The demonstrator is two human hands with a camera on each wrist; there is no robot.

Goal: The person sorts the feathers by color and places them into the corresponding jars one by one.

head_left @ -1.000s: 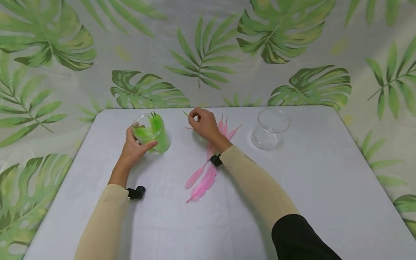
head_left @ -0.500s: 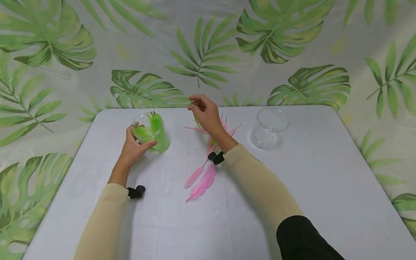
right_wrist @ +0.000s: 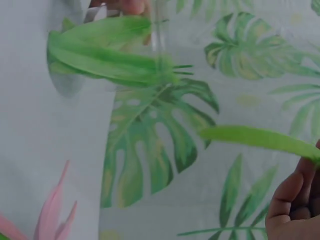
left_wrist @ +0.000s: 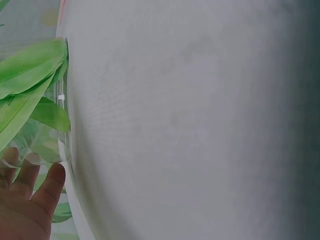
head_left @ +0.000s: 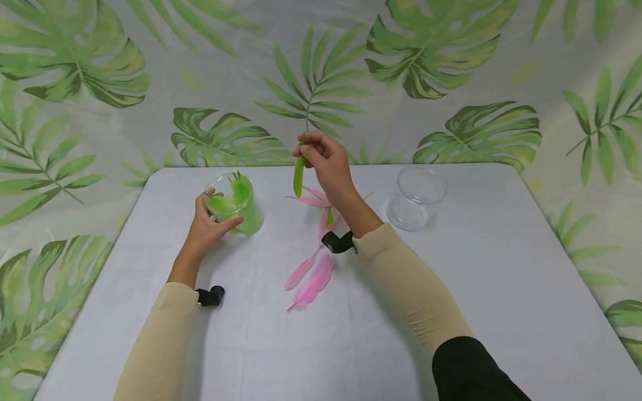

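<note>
Right hand (head_left: 328, 161) pinches a green feather (head_left: 298, 175) above the pink feathers (head_left: 313, 281); left hand (head_left: 208, 228) grips the jar (head_left: 236, 203).
An empty jar (head_left: 418, 195) stands right; only the right wrist view shows the feather's tip near the jar.

A white table (head_left: 501, 289) with rounded corners stands against a pale backdrop cloth (head_left: 351, 67) printed with large green palm and monstera leaves, which drapes down both sides of it, all under soft, even light.

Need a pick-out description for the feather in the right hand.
Start at the white table and find the right hand raised above the pink feathers. From its fingertips hangs one slim green feather. It is the only green feather outside the clear plastic cup.
</note>
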